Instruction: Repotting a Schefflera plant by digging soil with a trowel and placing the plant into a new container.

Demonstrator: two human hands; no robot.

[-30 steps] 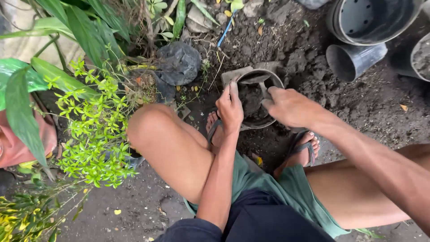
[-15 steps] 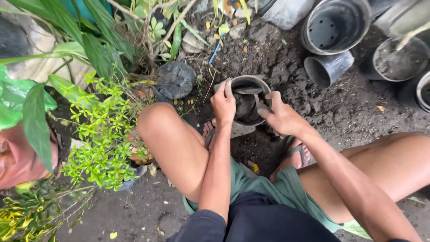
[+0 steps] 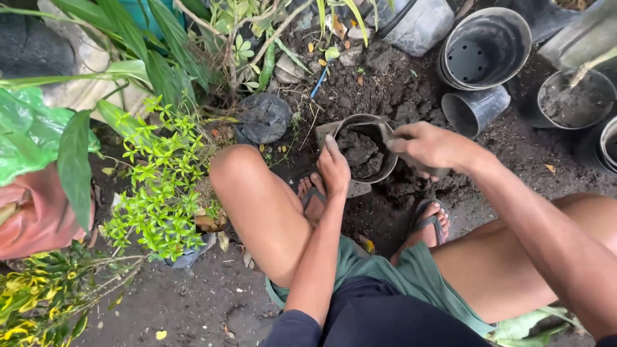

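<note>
Soil clods fill the small black pot [image 3: 363, 151] between our feet; we squat over it on dark, loose earth. Our left hand [image 3: 334, 168] grips the pot's near rim, fingers [image 3: 331, 146] pressed together and hooked over the edge, thumb side against the outer wall. Our right hand [image 3: 432, 146] is closed round the handle of a trowel [image 3: 386, 133], whose grey blade lies across the far-right rim, just beyond the knuckles; fingers are curled tight on the handle, and the tips are hidden beneath the hand. Lumps of soil [image 3: 357, 149] sit inside the pot, between the two hands. More clods [image 3: 411, 186] lie heaped on the ground just under the right wrist.

Past the right fingers, well apart: an empty black pot [image 3: 472, 110] lying on its side, and a larger empty pot [image 3: 486, 46] with drain holes behind it. Further right, a pot [image 3: 575, 99] holding soil and a pale stem. Beyond the left fingers, a crumpled black grow bag [image 3: 263, 119] and a blue stick [image 3: 319, 82] in the dirt. Left of our left knee, a light-green leafy shrub [image 3: 164, 186]. Both feet wear dark flip-flops [image 3: 427, 222], below the hands.
</note>
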